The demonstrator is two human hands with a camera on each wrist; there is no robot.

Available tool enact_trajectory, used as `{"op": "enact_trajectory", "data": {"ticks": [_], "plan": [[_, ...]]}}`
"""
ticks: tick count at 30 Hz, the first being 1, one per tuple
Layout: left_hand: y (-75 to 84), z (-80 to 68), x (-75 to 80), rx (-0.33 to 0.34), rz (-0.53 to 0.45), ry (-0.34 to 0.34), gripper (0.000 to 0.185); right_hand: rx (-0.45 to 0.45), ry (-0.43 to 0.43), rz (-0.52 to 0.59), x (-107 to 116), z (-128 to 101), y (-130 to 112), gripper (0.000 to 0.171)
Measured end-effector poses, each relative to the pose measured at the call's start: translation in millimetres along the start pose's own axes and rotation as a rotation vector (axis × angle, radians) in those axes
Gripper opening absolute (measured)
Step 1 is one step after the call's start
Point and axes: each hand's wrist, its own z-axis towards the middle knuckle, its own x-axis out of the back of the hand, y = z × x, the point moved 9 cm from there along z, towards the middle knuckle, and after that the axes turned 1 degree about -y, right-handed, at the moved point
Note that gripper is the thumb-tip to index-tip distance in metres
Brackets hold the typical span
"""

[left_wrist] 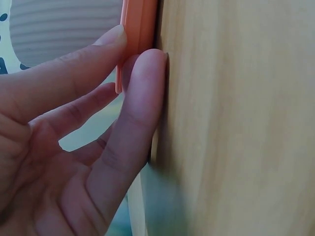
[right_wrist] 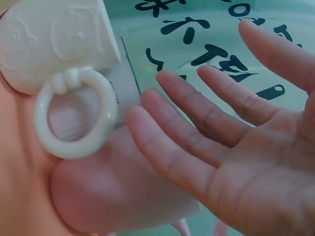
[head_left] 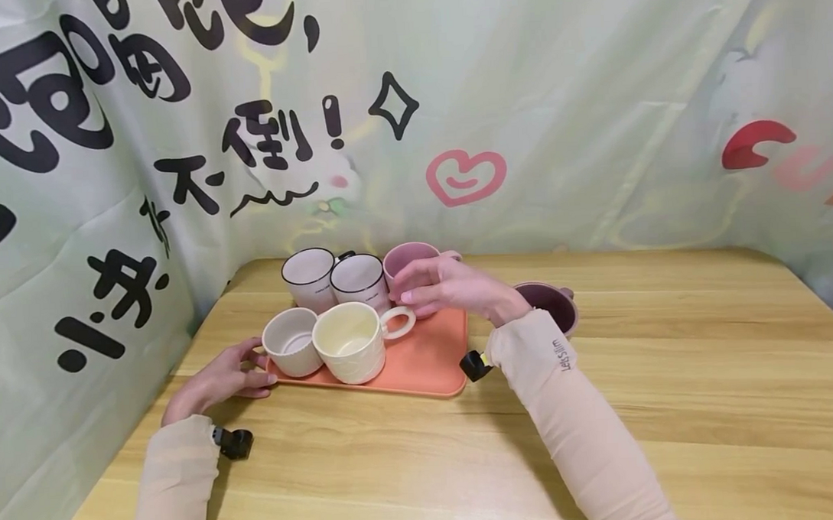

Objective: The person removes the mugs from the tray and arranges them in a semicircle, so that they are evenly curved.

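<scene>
- Your left hand [head_left: 231,373] is at the near left corner of the orange tray [head_left: 427,370]; that grip pinches the tray's rim between thumb and fingers, probably to steady it on the table [head_left: 396,467].
- On the tray's near left part you have the grey cup [head_left: 292,360], beside the cream mug [head_left: 354,358]. The cream mug's handle points towards the tray's bare right side, which likely leaves it easy to grasp.
- Your right hand [head_left: 452,289] is over the tray's far right part; its grip is spread, fingers by the pink mug [right_wrist: 113,191], holding nothing. You cannot tell whether they touch it.
- Right of the tray, partly behind your right wrist, is the mauve mug [head_left: 551,309].
- Along the tray's far side, two black-rimmed mugs [head_left: 310,294] stand left of the pink mug, apparently grouped closely to save room.
</scene>
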Motion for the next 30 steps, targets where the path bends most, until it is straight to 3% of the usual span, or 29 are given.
{"op": "enact_trajectory", "data": {"ticks": [13,21,24,30], "plan": [[0.8,0.0,-0.4,0.006,0.005,0.002,0.072,0.032,-0.073,-0.044,-14,7,10,0.039],[-1.4,0.3,1.5,0.008,0.006,0.001,0.074,0.038,-0.043,-0.190,-22,15,23,0.043],[-1.6,0.6,1.8,0.007,0.007,0.001,0.074,0.003,-0.023,-0.196,-26,18,33,0.044],[-0.9,1.1,0.5,0.009,0.012,0.002,0.074,-0.134,0.037,-0.054,-29,18,56,0.037]]}}
